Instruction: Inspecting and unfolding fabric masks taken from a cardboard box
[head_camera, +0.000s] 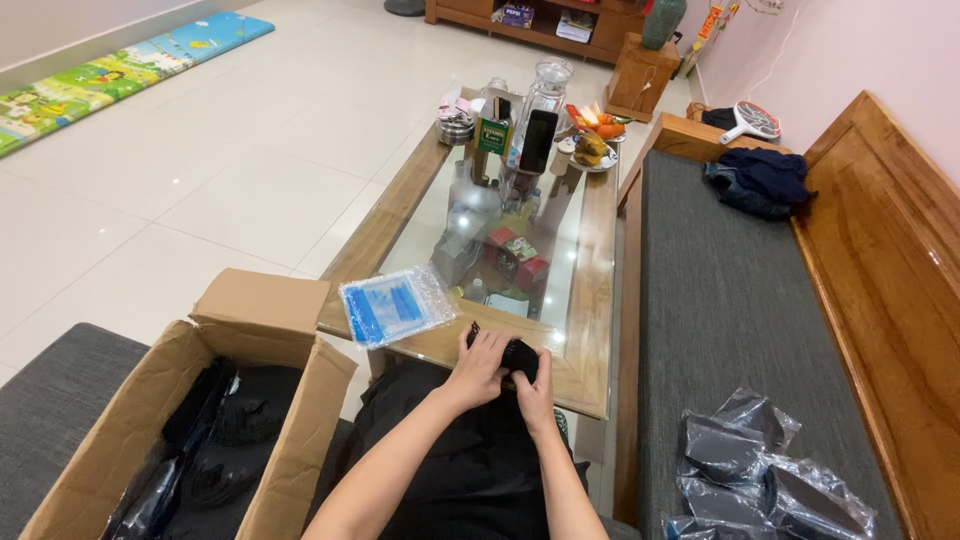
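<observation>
Both my hands meet at the near edge of a wood-framed glass coffee table (590, 300). My left hand (478, 365) and my right hand (535, 390) press together on a small black folded cloth item (518, 353), which is mostly hidden under my fingers. A stack of clear zip bags with blue strips (396, 305) lies on the table just left of my hands. An open cardboard box (290, 440) holding black items in plastic stands at my lower left.
Several bagged black items (760, 470) lie on the grey bench cushion (730, 300) at right, with dark clothes (760, 180) at its far end. Jars, a phone on a stand (538, 140) and a fruit plate (595, 150) crowd the table's far end. The floor at left is white tile.
</observation>
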